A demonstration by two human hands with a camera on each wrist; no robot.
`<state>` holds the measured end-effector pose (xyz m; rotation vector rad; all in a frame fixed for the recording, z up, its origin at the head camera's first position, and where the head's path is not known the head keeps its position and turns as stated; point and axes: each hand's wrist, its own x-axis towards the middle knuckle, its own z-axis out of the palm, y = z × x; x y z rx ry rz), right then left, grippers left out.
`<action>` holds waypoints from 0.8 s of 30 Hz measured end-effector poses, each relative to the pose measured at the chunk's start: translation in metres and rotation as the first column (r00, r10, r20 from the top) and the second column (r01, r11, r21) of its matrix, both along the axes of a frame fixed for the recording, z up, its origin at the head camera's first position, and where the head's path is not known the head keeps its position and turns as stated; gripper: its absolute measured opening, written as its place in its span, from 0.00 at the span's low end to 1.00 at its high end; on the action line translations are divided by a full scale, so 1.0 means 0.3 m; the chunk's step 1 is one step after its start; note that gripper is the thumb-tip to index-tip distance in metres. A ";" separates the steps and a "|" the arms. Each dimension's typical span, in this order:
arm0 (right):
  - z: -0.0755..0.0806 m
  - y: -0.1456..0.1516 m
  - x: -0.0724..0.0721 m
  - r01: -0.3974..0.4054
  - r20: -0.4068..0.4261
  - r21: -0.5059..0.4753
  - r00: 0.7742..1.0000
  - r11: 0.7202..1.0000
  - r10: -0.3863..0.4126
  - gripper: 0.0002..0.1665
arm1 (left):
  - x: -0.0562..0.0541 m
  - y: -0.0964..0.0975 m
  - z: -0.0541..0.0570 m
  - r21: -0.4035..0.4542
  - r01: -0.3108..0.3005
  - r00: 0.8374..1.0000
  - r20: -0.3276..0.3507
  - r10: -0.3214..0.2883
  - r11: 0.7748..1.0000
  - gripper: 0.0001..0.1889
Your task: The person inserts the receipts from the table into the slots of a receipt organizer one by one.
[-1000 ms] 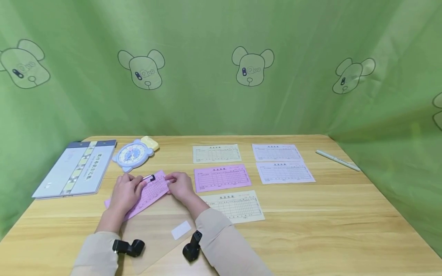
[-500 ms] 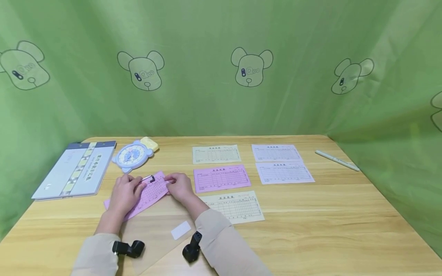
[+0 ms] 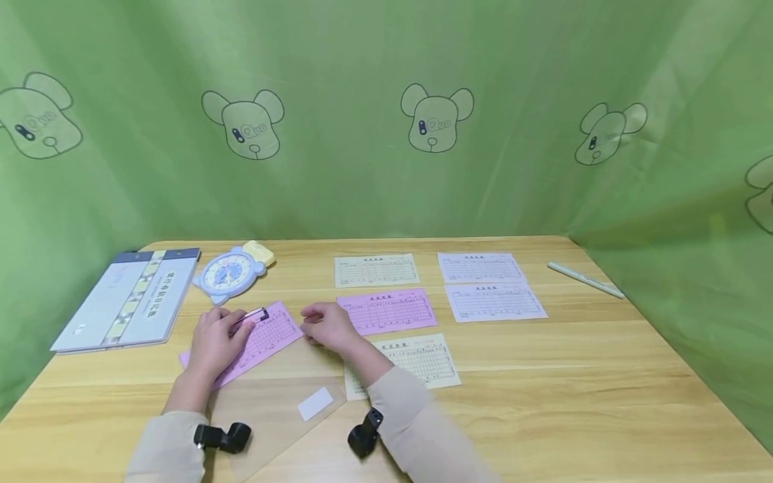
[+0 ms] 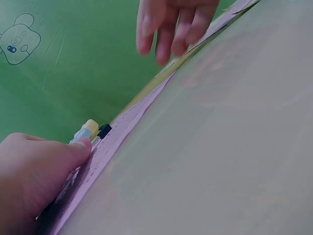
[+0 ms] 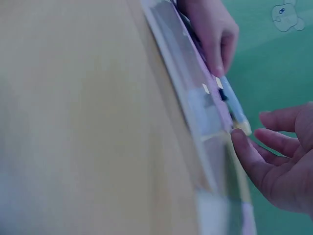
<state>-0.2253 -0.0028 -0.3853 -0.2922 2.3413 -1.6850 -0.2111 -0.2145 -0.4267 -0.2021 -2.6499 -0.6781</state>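
A pink printed slip [image 3: 266, 339] lies slanted at the upper end of a translucent folder [image 3: 266, 412] with a white label [image 3: 315, 404]. Along the slip's upper edge runs a slim metal clip with a black end [image 3: 264, 314]. My left hand [image 3: 214, 342] pinches this clip, its thumb [image 4: 80, 149] over the slip's edge; the other fingers are partly hidden. Just off the slip's right corner is my right hand [image 3: 329, 327], holding nothing. Its fingers [image 5: 281, 142] are loosely bent and apart in the right wrist view.
Right of the folder lie a second pink slip [image 3: 392, 312], cream slips [image 3: 417, 359], a pale green slip [image 3: 376, 270] and white slips [image 3: 495, 302]. A pen [image 3: 584, 280] lies far right. At left are a ledger book [image 3: 129, 302], a blue toy clock [image 3: 228, 275] and a yellow block [image 3: 260, 252].
My right hand has let go of the pink slip's right corner and moved a little to the right. The left hand stays at the clip.
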 end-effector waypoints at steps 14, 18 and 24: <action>0.126 0.304 0.046 -0.070 -0.257 0.103 0.962 0.992 0.094 0.18 | 0.008 -0.003 0.002 0.037 -0.021 0.999 0.037 0.020 0.999 0.18; 0.130 0.402 0.067 -0.069 -0.274 0.108 0.957 0.992 0.097 0.19 | 0.007 -0.001 0.002 0.043 -0.023 0.999 0.044 0.021 0.999 0.19; 0.097 0.560 0.092 -0.034 -0.242 0.112 0.968 0.993 0.061 0.21 | 0.002 0.003 0.002 0.059 -0.015 0.999 0.044 0.013 0.998 0.18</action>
